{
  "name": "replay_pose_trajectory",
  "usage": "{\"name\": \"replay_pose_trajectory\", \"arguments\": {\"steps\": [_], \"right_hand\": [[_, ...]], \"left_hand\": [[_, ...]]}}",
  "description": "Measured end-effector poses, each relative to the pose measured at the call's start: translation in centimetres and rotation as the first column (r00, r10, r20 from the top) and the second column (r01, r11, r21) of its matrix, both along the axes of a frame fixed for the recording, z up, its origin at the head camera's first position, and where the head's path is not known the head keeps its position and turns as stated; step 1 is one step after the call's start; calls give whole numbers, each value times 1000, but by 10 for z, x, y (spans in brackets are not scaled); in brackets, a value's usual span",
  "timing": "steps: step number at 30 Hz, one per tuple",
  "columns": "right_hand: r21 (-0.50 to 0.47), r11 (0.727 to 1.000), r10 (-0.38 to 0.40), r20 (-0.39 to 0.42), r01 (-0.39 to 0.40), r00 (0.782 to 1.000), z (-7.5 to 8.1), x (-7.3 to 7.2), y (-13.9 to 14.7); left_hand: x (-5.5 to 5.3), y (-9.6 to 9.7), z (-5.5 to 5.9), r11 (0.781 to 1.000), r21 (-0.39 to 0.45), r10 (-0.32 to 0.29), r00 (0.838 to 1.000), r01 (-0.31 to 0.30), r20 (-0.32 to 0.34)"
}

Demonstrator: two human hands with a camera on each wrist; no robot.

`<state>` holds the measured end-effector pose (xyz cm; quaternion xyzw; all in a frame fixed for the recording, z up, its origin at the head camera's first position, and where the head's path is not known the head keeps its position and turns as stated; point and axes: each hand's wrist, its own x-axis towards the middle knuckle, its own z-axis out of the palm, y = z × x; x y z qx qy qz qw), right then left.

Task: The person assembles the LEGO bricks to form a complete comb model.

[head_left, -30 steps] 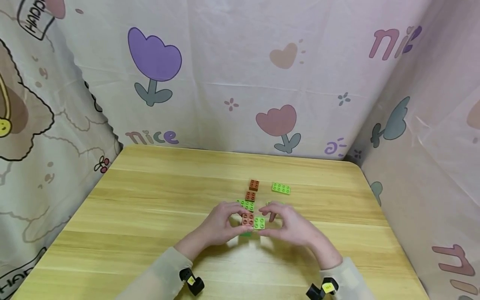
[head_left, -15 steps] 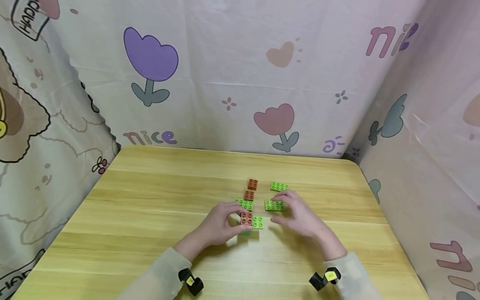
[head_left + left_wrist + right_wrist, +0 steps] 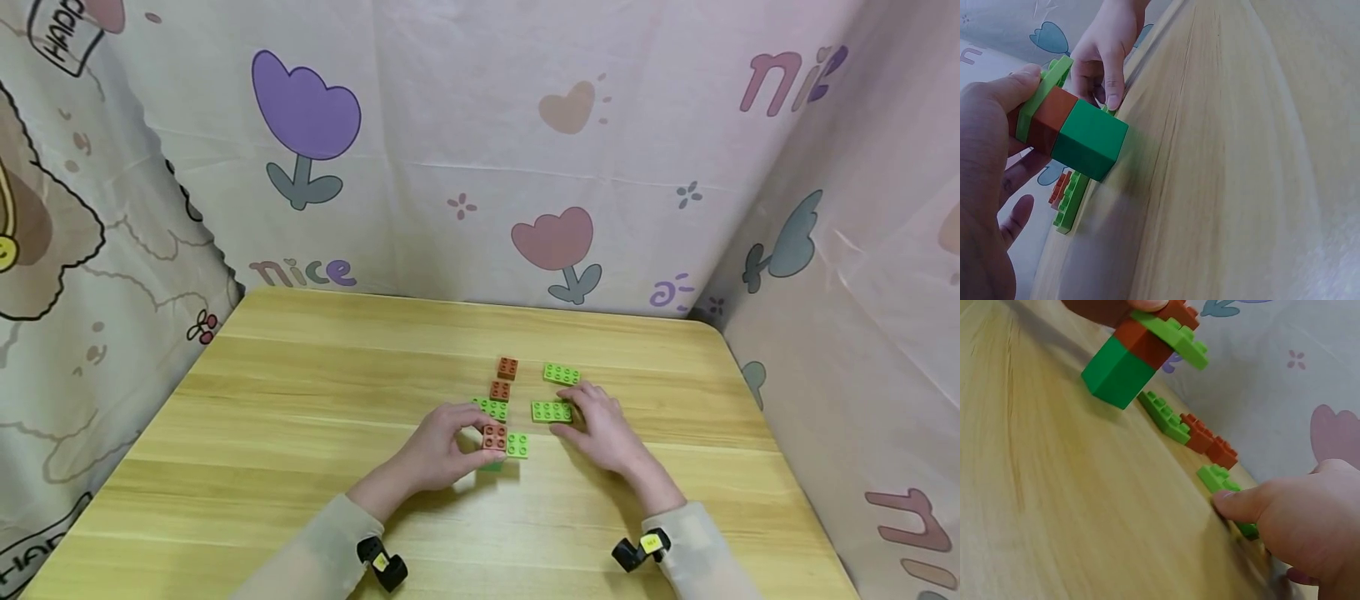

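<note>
My left hand (image 3: pixel 437 450) holds a stack of toy building bricks above the table, thumb and fingers on its upper part. From the bottom up it has a dark green block (image 3: pixel 1090 139), a red-brown brick (image 3: pixel 1050 119), a flat light green brick (image 3: pixel 1175 339) jutting out to the right, and a red-brown top brick (image 3: pixel 494 437). My right hand (image 3: pixel 606 429) has its thumb and fingers on either side of the right end of a flat light green brick (image 3: pixel 550 412) lying on the table. In the right wrist view the thumb (image 3: pixel 1235 501) touches its near side; the other fingertips are hidden.
Behind the stack lie another flat light green brick (image 3: pixel 491 409) and two small red-brown bricks (image 3: pixel 500 391). A further flat light green brick (image 3: pixel 561 373) sits farther back, right of them. Printed curtains surround the wooden table (image 3: pixel 337 350) at the back and sides.
My right hand has left the stack, moved right and come down around the right end of the nearer light green brick. My left hand keeps holding the stack in place.
</note>
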<state>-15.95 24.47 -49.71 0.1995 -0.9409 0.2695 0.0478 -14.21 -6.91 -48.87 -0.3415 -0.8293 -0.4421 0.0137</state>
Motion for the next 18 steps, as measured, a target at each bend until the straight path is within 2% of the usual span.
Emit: {"name": "replay_pose_trajectory", "arguments": {"steps": [11,18], "right_hand": [[6,1000,-17,-10,17,1000,-4,-1,-3],[-40,999,-35,27,36,999,1,0,-5]], "left_hand": [[1,0,-1,1000,19,-7,1000,6,8],[1,0,-2,1000,10,-2,1000,2,11]]}}
